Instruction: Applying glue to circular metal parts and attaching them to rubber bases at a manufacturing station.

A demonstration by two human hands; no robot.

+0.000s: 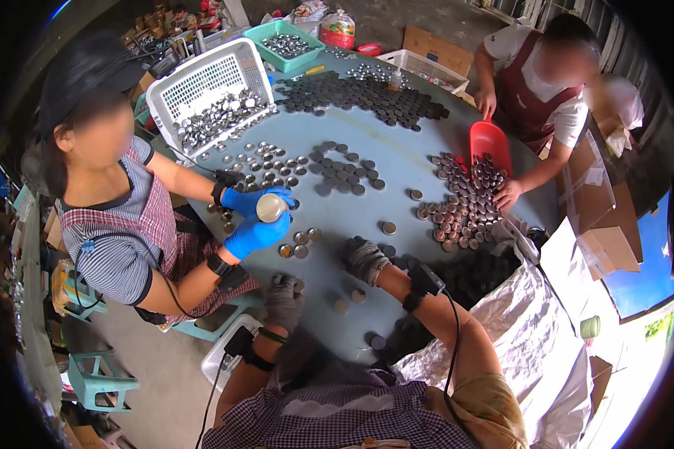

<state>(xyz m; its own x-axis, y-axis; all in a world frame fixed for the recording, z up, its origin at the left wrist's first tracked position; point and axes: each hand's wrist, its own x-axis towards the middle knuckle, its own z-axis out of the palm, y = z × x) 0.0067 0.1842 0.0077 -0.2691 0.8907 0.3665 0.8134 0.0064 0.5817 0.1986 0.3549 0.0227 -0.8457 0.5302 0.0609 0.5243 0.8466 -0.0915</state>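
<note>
My left hand [283, 305], in a grey glove, is closed on a small round metal cap [299, 286] at the near left of the table. My right hand [365, 262], also gloved in grey, is over the table's middle with its fingers curled down. What is under those fingers is hidden. Dark round caps [388, 249] lie just beside my right hand. Between my hands, two loose caps [358, 295] rest on the tabletop. Several silvery, open-faced caps [301, 238] lie beyond my left hand.
At left, a person in blue gloves [256, 233] holds a pale round container [270, 208]. Across at right, another person handles a red scoop [491, 147] by copper-toned caps [457, 213]. A white basket [165, 101] spills caps; dark ones [367, 97] cover the far table.
</note>
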